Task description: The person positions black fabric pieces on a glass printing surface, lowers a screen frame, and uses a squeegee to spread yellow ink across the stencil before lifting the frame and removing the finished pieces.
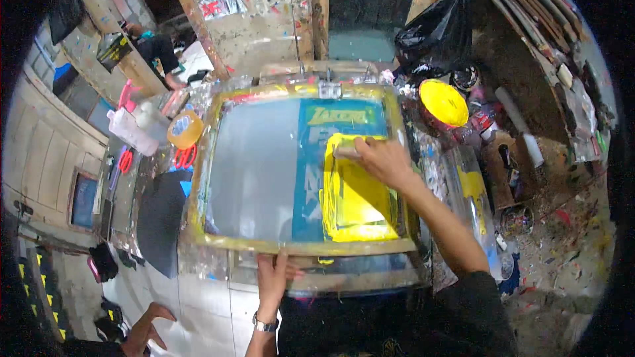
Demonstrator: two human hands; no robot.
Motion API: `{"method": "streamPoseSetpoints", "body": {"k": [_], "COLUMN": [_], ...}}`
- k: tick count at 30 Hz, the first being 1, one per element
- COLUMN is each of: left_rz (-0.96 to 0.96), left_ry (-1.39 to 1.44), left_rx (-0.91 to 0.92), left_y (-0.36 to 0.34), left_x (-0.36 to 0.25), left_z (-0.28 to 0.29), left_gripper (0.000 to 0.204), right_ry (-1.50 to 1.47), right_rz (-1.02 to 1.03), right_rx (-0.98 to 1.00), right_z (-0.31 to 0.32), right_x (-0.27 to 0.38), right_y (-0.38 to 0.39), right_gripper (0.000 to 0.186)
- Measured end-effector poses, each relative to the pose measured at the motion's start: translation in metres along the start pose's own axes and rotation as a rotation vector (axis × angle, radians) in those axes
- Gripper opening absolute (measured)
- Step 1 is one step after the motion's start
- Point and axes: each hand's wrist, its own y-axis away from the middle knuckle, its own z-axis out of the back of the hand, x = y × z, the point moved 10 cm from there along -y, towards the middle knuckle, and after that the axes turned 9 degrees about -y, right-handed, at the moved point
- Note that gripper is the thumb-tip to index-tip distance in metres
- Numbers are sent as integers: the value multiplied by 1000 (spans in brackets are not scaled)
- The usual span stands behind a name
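Because frame [231, 243] seemingly needs steadying, left hand [274, 277] sits part-open, nothing visibly grasped, at six o'clock; right hand [383, 160], three o'clock, clenches squeegee [346, 151].

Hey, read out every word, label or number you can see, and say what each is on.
I won't copy wording; here's where it stands.
Teal stencil: yellowish lettering near the top.
Same stencil: large pale characters beside the yellow ink, incomplete.
Silver sheet on the spattered board: red characters, blurred.
Dark shirt: small marking, too blurred to read.

Free room above grey mesh [254, 165], frame [357, 247] as barrier around it
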Motion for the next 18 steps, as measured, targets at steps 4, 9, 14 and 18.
{"method": "streamPoseSetpoints", "body": {"k": [4,9,14,18], "left_rz": [28,-34,-157,-391], "left_ry": [0,25,102,55], "left_rx": [-11,-29,-91,-94], "left_y": [1,-1,11,30], "left_x": [2,-10,-29,-122], "left_z": [0,-7,13,14], "left_gripper": [38,37,33,31], "right_ry": [45,-44,5,70], "right_rz": [-7,-27,-150,-139], "right_rx": [141,162,-220,-438], "right_z": [0,29,91,151], "right_x": [72,113,126,132], "right_y": [82,123,111,91], "right_gripper": [20,29,41,45]}}
